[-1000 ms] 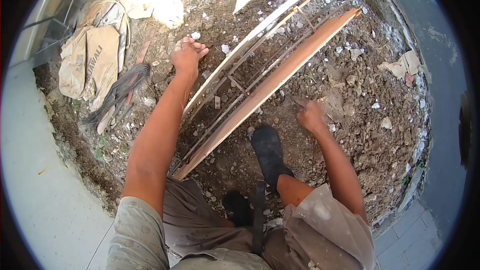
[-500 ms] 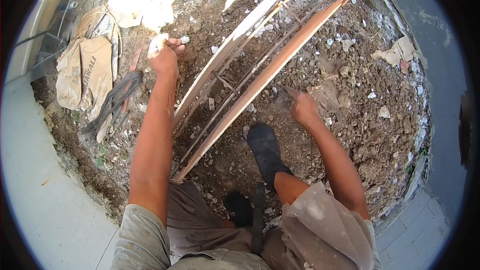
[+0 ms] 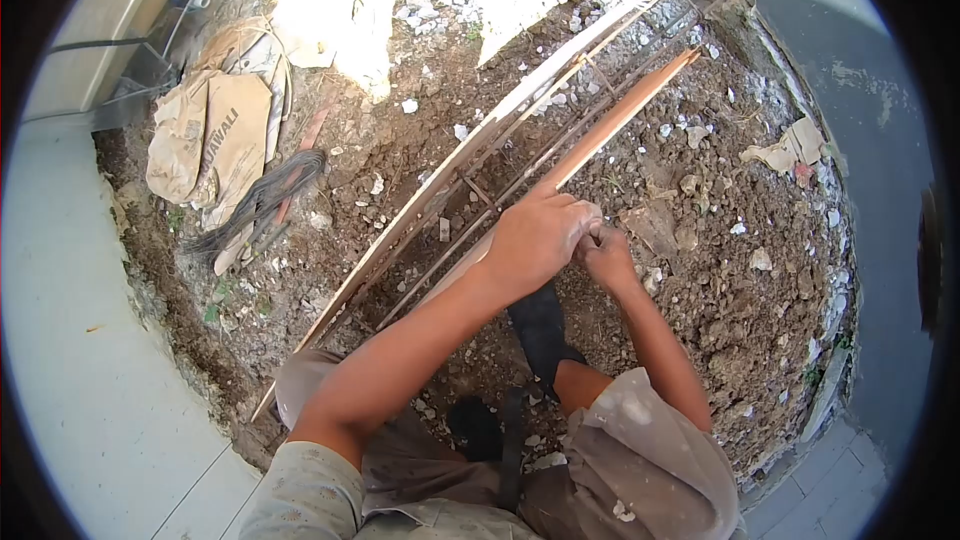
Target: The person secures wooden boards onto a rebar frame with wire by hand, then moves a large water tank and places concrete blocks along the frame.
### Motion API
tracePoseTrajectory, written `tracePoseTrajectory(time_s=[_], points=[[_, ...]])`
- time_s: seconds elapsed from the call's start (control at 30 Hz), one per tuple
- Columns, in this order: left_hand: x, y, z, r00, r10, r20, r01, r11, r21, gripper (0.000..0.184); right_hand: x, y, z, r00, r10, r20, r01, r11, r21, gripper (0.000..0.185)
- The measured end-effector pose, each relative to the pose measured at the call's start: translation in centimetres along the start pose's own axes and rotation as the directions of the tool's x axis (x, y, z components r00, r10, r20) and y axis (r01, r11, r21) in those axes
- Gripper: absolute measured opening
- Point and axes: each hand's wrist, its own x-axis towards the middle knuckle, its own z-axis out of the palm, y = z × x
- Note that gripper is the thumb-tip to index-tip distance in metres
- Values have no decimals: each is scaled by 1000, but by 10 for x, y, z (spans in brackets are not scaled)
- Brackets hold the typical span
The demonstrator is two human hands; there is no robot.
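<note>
Wire bundle (image 3: 262, 198) near the soil's (image 3: 765, 345) left edge; rebar frame (image 3: 480, 192), then brown plank (image 3: 625, 120) slanting mid-soil toward the far right corner. Left hand (image 3: 540, 242) over plank, fingers curled, meeting right hand's (image 3: 608, 260) bent fingers (contents hidden, can't tell). Probably best: steady wrists, small finger moves.

I cannot tell whether anything sits between the fingertips of the left hand (image 3: 538, 245) and right hand (image 3: 608, 260), because they overlap. The left hand and forearm (image 3: 420, 345) hide part of the wooden board (image 3: 625, 122). The bottom edge cuts off the shirt (image 3: 440, 522).
</note>
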Motion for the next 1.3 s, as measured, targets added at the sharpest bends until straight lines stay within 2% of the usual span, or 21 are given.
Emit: tracePoseTrajectory(time_s=[0.03, 0.07, 0.2, 0.3, 0.5, 0.6, 0.7, 0.8, 0.9, 1.0, 1.1, 1.13, 1.17, 1.2, 1.23, 1.27, 1.3], points=[[-16, 1, 11, 996, 6, 87, -13, 997, 72, 11, -4, -4, -5, 999, 23, 23, -24, 997, 69, 22], [-31, 0, 21, 991, 16, 129, -28, 996, 88, 10, 4, 22, 3, 1000, 10, -29, -3, 977, 214, 18], [-64, -20, 48, 977, -4, 212, -31, 987, 159, 9, -2, -13, -23, 930, 313, 194, -366, 845, 389, 16], [-64, -20, 56, 982, -23, 188, -10, 985, 174, 8, 4, -13, -27, 942, 253, 221, -326, 850, 414, 18], [-65, -24, 67, 995, -27, 101, 19, 996, 86, 9, -3, -34, -37, 876, 234, 422, -425, 788, 445, 19], [-68, -27, 74, 996, -32, 82, 27, 998, 58, 12, -4, -41, -39, 860, 262, 437, -442, 810, 385, 12], [-74, -29, 79, 995, -50, 87, 43, 996, 80, 20, -9, -53, -44, 811, 374, 450, -519, 815, 258, 9], [-78, -34, 86, 983, -103, 154, 92, 993, 75, 25, -14, -55, -44, 797, 355, 488, -479, 864, 154, 7], [-77, -31, 92, 986, -141, 93, 140, 990, 25, 31, -12, -28, -36, 863, 261, 433, -378, 902, 210, 5], [-66, 5, 76, 983, 15, -181, -6, 999, 54, 35, -14, -17, -45, 928, 219, 302, -287, 936, 203, 4], [-92, 23, 91, 1000, -24, 3, 24, 962, -272, 36, -15, -15, -60, 929, 243, 280, -318, 909, 269, 2], [-99, 25, 98, 968, -235, 91, 252, 896, -366, 32, -16, -19, -62, 915, 287, 283, -371, 875, 311, 2], [-94, 13, 109, 796, -577, 181, 542, 547, -638, 31, -14, -21, -63, 915, 274, 297, -365, 876, 317, 2], [-83, 0, 117, 510, -770, 384, 636, 37, -771, 31, -15, -19, -61, 911, 267, 313, -367, 872, 323, 1], [-74, -15, 126, 191, -749, 635, 497, -484, -720, 30, -18, -16, -58, 904, 266, 334, -376, 867, 326, 1], [-67, -33, 135, 233, -674, 700, 295, -637, -712, 28, -21, -13, -54, 903, 253, 346, -366, 876, 315, 2], [-58, -41, 139, 291, -653, 699, 271, -645, -715, 26, -22, -12, -50, 904, 236, 357, -351, 886, 303, 3]])
